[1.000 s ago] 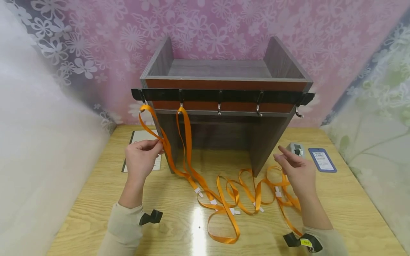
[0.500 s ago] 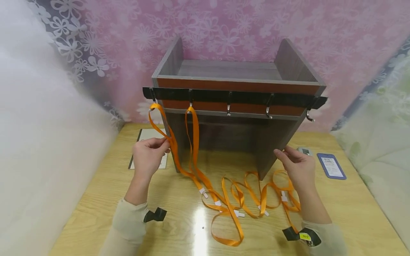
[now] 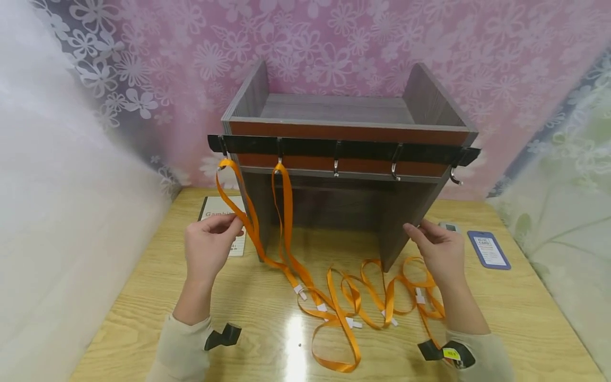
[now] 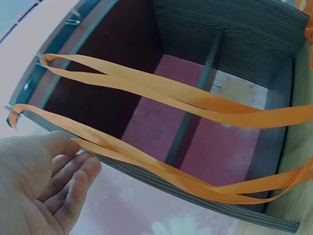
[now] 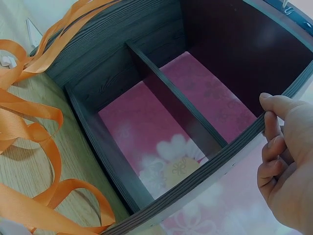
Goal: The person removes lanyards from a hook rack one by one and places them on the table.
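Two orange lanyards hang from the left hooks of a black hook rail (image 3: pixel 310 144) on a grey wooden shelf unit (image 3: pixel 350 127). My left hand (image 3: pixel 210 246) pinches the outer lanyard (image 3: pixel 252 225) between thumb and forefinger, a little below its hook. Beside it hangs the second lanyard (image 3: pixel 288 207), untouched. At the unit's right side, my right hand (image 3: pixel 441 252) grips the front edge of the side panel (image 5: pixel 239 142). Its thumb lies on the inner face and its fingers are outside, as the right wrist view shows.
More orange lanyards (image 3: pixel 355 339) with white clips lie looped on the wooden table (image 3: pixel 258 345). A booklet (image 3: pixel 237 246) lies behind my left hand. Behind my right hand are a small grey device (image 3: pixel 450 227) and a blue card holder (image 3: pixel 489 250). Three hooks (image 3: pixel 395 172) on the right bear nothing.
My right hand has moved from beside the side panel to grip its front edge. My left hand keeps its pinch and has drawn the lanyard slightly left. The head view has shifted a little.
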`<state>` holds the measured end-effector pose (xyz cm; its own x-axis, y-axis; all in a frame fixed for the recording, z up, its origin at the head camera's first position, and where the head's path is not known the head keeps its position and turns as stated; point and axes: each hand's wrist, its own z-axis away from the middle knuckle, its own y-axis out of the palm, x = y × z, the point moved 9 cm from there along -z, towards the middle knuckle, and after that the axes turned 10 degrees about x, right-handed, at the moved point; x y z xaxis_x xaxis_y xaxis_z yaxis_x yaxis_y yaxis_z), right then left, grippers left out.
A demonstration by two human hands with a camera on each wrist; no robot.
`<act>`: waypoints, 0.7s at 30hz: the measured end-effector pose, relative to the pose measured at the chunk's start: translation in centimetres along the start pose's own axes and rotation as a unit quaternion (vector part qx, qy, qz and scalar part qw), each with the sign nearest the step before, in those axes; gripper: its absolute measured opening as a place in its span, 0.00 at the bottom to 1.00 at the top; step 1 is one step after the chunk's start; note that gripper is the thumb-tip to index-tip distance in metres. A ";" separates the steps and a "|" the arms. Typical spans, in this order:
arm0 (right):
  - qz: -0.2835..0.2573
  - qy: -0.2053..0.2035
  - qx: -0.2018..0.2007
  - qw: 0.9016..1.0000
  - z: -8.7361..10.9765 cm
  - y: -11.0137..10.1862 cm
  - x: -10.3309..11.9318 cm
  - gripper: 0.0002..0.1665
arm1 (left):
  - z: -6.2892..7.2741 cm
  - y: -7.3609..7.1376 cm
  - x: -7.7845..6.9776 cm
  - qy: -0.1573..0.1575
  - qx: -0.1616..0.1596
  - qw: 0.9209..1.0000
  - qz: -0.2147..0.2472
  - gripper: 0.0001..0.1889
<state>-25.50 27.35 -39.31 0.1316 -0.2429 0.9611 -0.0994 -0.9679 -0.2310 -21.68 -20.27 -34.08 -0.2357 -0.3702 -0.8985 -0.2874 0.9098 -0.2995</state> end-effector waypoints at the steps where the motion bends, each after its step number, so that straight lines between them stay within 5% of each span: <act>1: 0.006 -0.001 -0.001 1.000 0.0 0.0 0.0 0.22 | 0.2 -0.2 -0.2 0.002 -0.005 1.000 0.004 0.06; 9: 0.031 -0.002 0.000 1.000 -0.1 0.0 0.1 0.23 | 1.2 -0.5 -2.4 0.051 -0.015 0.997 0.051 0.06; 16: 0.036 0.010 0.010 0.999 -0.1 0.0 0.1 0.25 | 1.2 1.0 -3.4 0.064 0.046 0.993 0.086 0.04; 21: 0.021 0.013 0.010 1.000 0.0 0.0 0.0 0.26 | 1.1 2.0 -4.0 0.058 0.085 0.992 0.071 0.07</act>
<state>-25.53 27.30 -39.30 0.1022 -0.2815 0.9541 -0.0840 -0.9581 -0.2737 -20.30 -16.77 -31.39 -0.3708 -0.2465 -0.8954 -0.0860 0.9691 -0.2311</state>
